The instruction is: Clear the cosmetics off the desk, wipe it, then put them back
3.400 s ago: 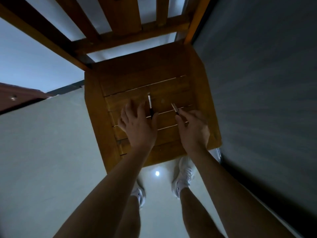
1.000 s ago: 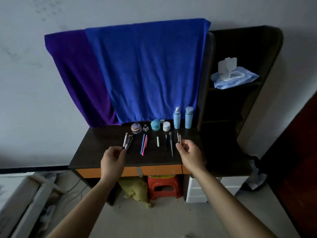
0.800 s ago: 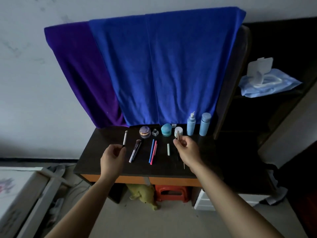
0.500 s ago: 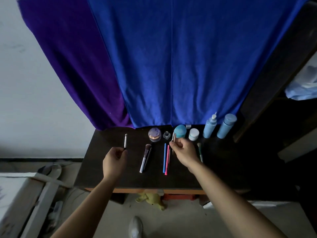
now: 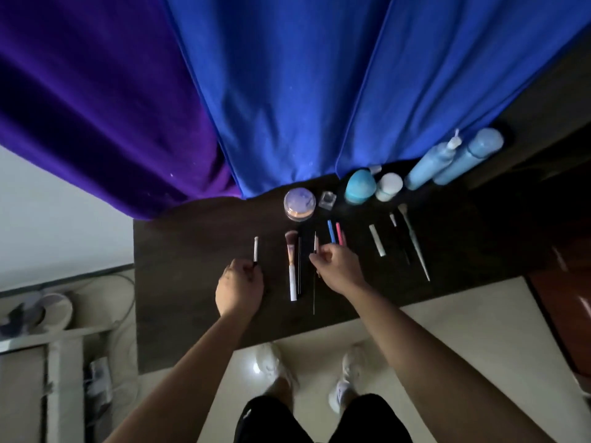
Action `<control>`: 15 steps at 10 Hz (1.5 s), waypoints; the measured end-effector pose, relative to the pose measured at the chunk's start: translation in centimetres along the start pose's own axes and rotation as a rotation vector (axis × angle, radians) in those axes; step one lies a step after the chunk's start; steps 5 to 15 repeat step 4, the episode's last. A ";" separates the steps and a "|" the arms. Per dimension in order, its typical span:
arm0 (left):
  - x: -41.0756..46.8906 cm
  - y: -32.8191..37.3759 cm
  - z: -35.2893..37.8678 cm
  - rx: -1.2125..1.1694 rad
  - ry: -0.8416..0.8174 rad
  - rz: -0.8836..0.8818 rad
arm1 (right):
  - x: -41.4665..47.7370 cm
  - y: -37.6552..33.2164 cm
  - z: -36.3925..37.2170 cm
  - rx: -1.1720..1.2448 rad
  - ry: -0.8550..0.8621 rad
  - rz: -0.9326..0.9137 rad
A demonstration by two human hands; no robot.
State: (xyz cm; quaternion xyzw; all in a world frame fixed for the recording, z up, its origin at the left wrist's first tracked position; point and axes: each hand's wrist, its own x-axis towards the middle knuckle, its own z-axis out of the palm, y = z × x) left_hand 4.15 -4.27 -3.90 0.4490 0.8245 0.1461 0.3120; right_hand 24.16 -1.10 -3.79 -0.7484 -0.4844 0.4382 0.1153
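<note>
Frame centre: left hand pinches a small brush by its lower end, tip pointing up-frame. Right hand pinches a thin stick over the dark desk. Between the 2 hands lies a white-handled brush. Upper right: 2 blue bottles, tilted. Blue cloth fills the frame top.

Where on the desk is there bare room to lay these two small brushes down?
The widest bare stretch of the desk lies left of the left hand. A narrow gap sits between the pink pencil and white stick. The jar and bottle row is crowded.
</note>
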 end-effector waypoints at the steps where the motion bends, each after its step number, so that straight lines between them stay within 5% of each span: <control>1: -0.4 -1.2 2.0 0.072 0.014 0.035 | 0.2 1.0 1.4 -0.075 0.077 -0.022; 4: -2.3 -1.0 1.3 0.328 -0.016 0.144 | -1.6 0.2 -1.1 -0.082 0.058 -0.111; 15: -2.3 -1.0 1.3 0.328 -0.016 0.144 | -1.6 0.2 -1.1 -0.082 0.058 -0.111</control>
